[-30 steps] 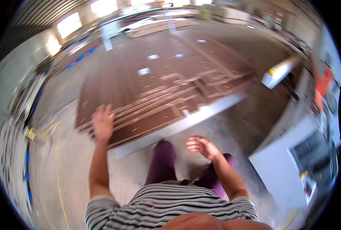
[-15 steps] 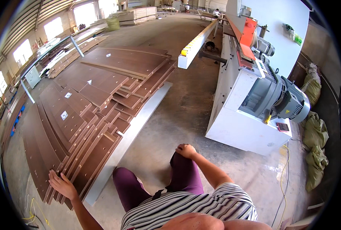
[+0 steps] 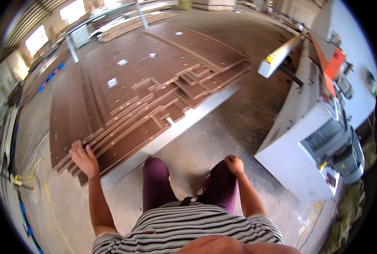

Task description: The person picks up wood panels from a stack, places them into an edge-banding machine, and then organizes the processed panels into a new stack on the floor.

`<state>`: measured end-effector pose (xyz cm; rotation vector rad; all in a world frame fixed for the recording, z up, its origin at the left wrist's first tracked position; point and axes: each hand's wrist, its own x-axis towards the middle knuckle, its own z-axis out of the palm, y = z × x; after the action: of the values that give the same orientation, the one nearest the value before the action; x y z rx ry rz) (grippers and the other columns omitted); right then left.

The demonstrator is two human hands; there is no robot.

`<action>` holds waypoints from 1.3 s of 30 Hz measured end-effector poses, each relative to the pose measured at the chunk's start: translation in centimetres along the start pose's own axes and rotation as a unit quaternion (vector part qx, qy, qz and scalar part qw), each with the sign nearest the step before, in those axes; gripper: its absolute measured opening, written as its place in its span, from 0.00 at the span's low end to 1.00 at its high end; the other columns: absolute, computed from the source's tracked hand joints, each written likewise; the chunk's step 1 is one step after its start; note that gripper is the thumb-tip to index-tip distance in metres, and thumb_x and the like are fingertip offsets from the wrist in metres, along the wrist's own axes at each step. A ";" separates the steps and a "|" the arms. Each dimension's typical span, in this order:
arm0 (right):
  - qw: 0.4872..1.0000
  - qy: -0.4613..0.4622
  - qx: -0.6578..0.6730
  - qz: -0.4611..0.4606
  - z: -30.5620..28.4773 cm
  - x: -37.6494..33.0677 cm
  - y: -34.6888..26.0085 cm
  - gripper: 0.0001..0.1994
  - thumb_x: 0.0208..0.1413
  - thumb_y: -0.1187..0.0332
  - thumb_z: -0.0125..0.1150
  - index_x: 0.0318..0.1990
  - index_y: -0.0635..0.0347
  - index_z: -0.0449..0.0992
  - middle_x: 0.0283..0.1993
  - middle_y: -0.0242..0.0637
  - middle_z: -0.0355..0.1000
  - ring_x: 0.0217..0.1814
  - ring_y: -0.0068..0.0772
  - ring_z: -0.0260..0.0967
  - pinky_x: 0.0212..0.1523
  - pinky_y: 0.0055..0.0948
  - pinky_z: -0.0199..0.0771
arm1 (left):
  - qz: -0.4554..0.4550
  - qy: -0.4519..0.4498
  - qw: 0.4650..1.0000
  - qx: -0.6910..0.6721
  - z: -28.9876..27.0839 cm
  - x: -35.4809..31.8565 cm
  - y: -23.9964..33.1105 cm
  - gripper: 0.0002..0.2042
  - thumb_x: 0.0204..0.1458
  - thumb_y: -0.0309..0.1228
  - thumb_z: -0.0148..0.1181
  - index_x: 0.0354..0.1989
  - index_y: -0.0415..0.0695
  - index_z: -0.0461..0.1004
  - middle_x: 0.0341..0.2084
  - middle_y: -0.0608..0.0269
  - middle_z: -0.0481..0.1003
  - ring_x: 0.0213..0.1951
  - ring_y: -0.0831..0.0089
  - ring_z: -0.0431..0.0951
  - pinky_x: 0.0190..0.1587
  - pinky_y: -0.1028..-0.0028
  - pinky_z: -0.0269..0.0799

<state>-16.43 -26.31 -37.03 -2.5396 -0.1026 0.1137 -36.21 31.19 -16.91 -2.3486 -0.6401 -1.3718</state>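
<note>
My left hand [image 3: 83, 158] reaches out with fingers spread over the near corner of a low stack of brown drilled panels [image 3: 133, 101], touching or just above the front boards; it grips nothing. My right hand [image 3: 233, 164] rests loosely closed on my right knee, above purple trousers [image 3: 156, 182], and holds nothing. The panels lie in overlapping layers along a long pale metal rail [image 3: 184, 125] on the concrete floor.
A large white and grey machine [image 3: 311, 144] with an orange part stands to the right. A white bar with a yellow end [image 3: 277, 55] sticks out from it. Yellow cable [image 3: 36, 178] lies on the floor at left. More boards sit stacked at the back.
The view has swung back to the left. My left hand now sits higher on the panel stack's near corner. My right hand stays on my knee.
</note>
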 end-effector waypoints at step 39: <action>0.996 -0.013 0.043 0.071 -0.9 -1.0 -0.7 0.17 0.54 0.52 0.50 0.43 0.48 0.80 0.46 0.42 0.76 0.50 0.47 0.72 0.53 0.42 0.71 | 0.006 -0.033 0.999 0.008 1.1 0.6 -1.0 0.18 0.66 0.37 0.42 0.60 0.46 0.68 0.57 0.61 0.70 0.60 0.64 0.67 0.63 0.58 0.56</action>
<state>-17.35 -26.29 -35.81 -2.4574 0.0722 0.2028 -35.71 32.75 -16.85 -2.3899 -0.6516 -1.2828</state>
